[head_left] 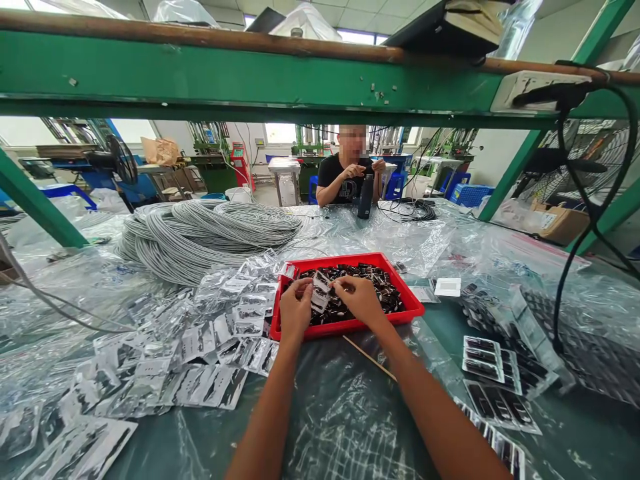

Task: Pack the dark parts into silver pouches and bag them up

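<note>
Over a red tray full of small dark parts, both my hands hold a small clear plastic packet with a white strip. My left hand pinches its left side. At its upper right edge, the fingertips of my right hand close on it. What lies inside the packet is too small to make out. Left of the tray spreads a heap of similar flat packets, some in joined rows.
Coiled grey cable lies at the back left. Clear packs of black parts lie on the right, beside a hanging black cable. A green beam crosses overhead. Across the table, a person sits behind a dark bottle.
</note>
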Demonstrator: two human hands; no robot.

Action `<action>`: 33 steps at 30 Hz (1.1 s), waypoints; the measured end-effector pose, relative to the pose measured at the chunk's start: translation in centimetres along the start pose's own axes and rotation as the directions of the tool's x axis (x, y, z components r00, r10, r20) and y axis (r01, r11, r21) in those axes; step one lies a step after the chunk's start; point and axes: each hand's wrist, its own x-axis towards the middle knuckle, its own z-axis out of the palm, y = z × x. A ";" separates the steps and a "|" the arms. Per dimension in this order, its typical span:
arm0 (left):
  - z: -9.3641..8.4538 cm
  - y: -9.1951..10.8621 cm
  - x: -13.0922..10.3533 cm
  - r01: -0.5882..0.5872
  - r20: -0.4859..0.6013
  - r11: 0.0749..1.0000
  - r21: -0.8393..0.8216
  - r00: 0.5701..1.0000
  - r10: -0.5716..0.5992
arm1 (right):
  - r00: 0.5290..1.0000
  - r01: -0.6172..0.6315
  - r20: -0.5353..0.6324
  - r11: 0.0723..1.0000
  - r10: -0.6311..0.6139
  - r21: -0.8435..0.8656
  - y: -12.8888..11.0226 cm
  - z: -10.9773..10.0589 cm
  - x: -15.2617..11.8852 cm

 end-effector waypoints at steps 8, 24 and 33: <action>0.5 0.1 -0.4 0.075 -0.024 0.980 -0.186 0.996 -0.081 | 0.923 0.360 -0.003 0.863 -0.386 -0.355 -1.6 2.4 -1.2; -0.9 0.7 0.3 -0.015 0.213 0.970 -0.244 0.975 0.069 | 0.997 0.071 -0.010 0.978 -0.070 0.198 -1.9 3.3 -1.0; -3.6 2.6 2.2 -0.182 -0.041 0.851 0.492 0.972 0.231 | 0.988 0.147 -0.046 0.988 -0.149 -0.052 -1.6 2.9 0.1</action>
